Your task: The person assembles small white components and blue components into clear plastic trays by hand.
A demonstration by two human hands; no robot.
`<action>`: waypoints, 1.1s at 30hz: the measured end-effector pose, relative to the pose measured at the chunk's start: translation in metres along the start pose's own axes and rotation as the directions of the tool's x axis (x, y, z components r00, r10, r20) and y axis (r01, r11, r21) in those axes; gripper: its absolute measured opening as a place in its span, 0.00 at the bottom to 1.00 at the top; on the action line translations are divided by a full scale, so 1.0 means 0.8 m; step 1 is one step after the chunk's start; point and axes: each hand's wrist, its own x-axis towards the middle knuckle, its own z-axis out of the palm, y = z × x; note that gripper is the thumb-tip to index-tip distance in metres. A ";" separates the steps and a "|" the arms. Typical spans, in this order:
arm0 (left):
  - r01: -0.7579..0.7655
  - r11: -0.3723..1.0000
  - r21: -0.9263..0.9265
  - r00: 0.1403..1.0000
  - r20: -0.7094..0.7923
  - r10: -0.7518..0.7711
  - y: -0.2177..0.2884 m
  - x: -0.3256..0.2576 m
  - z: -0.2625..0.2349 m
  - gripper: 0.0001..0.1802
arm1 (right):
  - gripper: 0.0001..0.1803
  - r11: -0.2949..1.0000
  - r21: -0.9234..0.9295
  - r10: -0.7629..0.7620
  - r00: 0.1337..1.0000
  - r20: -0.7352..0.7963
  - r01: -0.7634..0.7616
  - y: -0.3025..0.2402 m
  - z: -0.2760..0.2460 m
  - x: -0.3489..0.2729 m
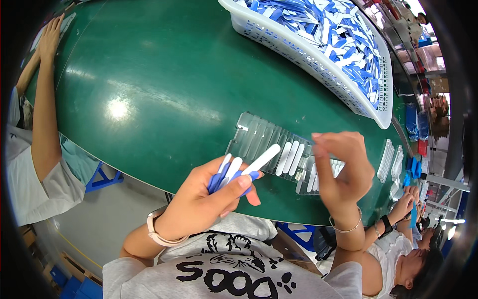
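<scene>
My left hand point(209, 199) is closed round a small bunch of flat blue and white plastic strips point(232, 168). One white strip point(265, 158) sticks out past my thumb toward a clear plastic tray point(242, 124) with narrow slots. Several white strips point(290, 157) lie side by side in the tray's slots; others on its left look unfilled. Over the tray's right end, my right hand point(346, 172) is bent, thumb and forefinger tips together. Whether anything is between them cannot be made out. Part of a second clear tray with white strips point(312, 179) shows behind my right wrist.
A white perforated basket point(298, 55) heaped with blue and white strips stands at the far right of the green table point(149, 89). More clear trays point(386, 160) lie to the right. A co-worker's arm point(46, 109) rests at the left; another person's hands point(406, 202) work at the right.
</scene>
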 end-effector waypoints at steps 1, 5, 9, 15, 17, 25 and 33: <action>-0.005 0.999 -0.034 1.000 -0.008 0.005 0.001 0.000 -0.001 0.12 | 0.08 1.000 0.000 0.002 1.000 0.001 -0.002 -0.003 0.002 -0.002; 0.024 0.980 -0.196 1.000 0.021 -0.020 0.006 0.000 -0.008 0.13 | 0.14 0.962 -0.235 -0.081 0.968 0.236 0.138 -0.017 0.018 -0.022; 0.006 0.954 -0.299 0.977 0.204 0.058 0.001 -0.007 -0.011 0.13 | 0.14 0.903 -0.396 -0.038 0.950 0.310 0.165 -0.038 0.022 -0.035; 0.065 0.934 -0.352 0.985 0.172 -0.004 0.001 0.000 -0.007 0.14 | 0.18 0.830 -0.518 -0.004 0.931 0.365 0.207 -0.046 0.026 -0.033; 0.053 0.932 -0.358 0.987 0.159 0.005 0.000 -0.001 -0.008 0.15 | 0.18 0.829 -0.526 0.010 0.934 0.356 0.192 -0.046 0.024 -0.028; 0.032 0.945 -0.326 0.997 0.074 -0.008 -0.001 -0.009 -0.011 0.15 | 0.18 0.855 -0.490 0.015 0.936 0.351 0.170 -0.032 0.015 -0.029; 0.031 0.950 -0.310 0.990 0.139 0.014 0.000 -0.011 -0.006 0.14 | 0.22 0.887 -0.408 0.012 0.872 0.489 0.216 -0.032 -0.002 -0.017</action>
